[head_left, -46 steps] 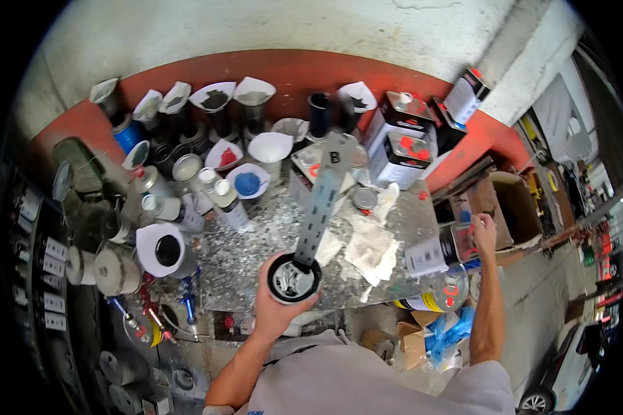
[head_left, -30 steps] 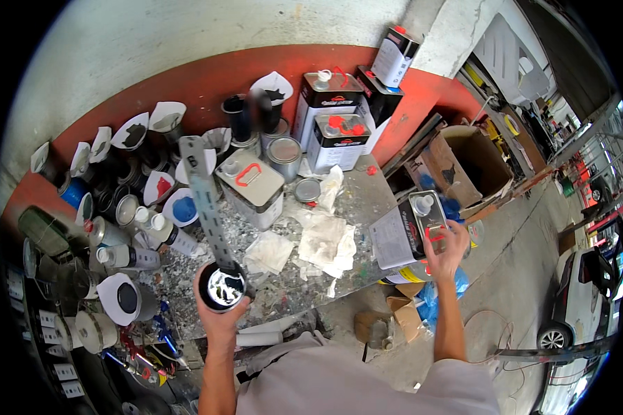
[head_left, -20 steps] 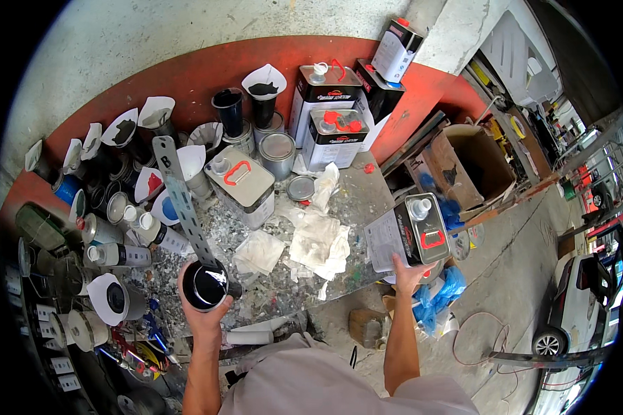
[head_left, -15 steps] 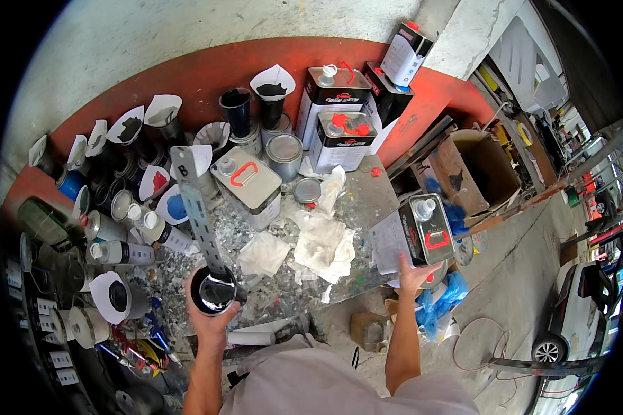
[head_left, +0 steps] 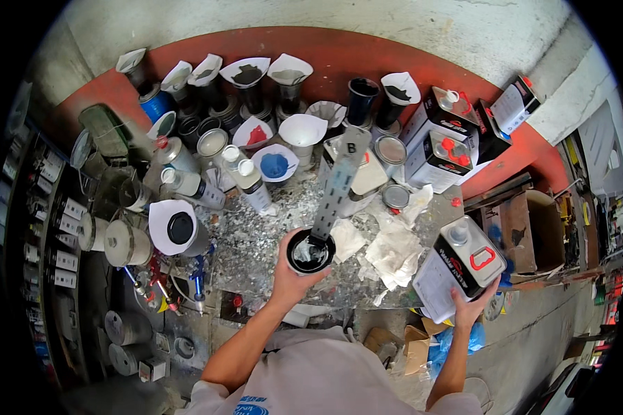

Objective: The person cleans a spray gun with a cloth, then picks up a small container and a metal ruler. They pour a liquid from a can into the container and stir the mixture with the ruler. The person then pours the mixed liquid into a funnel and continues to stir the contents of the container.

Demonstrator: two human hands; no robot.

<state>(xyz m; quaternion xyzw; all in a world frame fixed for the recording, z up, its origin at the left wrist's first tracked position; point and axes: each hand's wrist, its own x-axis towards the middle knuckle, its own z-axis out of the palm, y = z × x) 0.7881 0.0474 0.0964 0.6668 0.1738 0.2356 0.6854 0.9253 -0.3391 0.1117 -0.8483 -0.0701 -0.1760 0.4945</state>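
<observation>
My left hand [head_left: 290, 280] grips a dark cup [head_left: 311, 250] of glossy dark liquid over the front of the workbench [head_left: 246, 238], with a long, slotted metal strip [head_left: 336, 187] standing in it and leaning right. At the bench's right edge my right hand [head_left: 473, 301] holds a rectangular metal can [head_left: 441, 277] from its lower side, its top with red handle and clear spout tipped into view. Crumpled white paper [head_left: 387, 252] lies between the two, and a small round lid [head_left: 395, 197] sits behind that paper.
Paper-lined cups [head_left: 277, 162], bottles [head_left: 253, 187] and several metal cans [head_left: 436, 155] crowd the back. Spray guns [head_left: 199, 287] hang at the front left, beside shelving [head_left: 64, 245]. A cardboard box [head_left: 533, 238] stands right of the bench, and blue plastic [head_left: 443, 356] lies below.
My right hand has shifted from the can's red handle to its lower side, lifting it a little. The view has swung, so everything appears further right. The cup remains in my left hand.
</observation>
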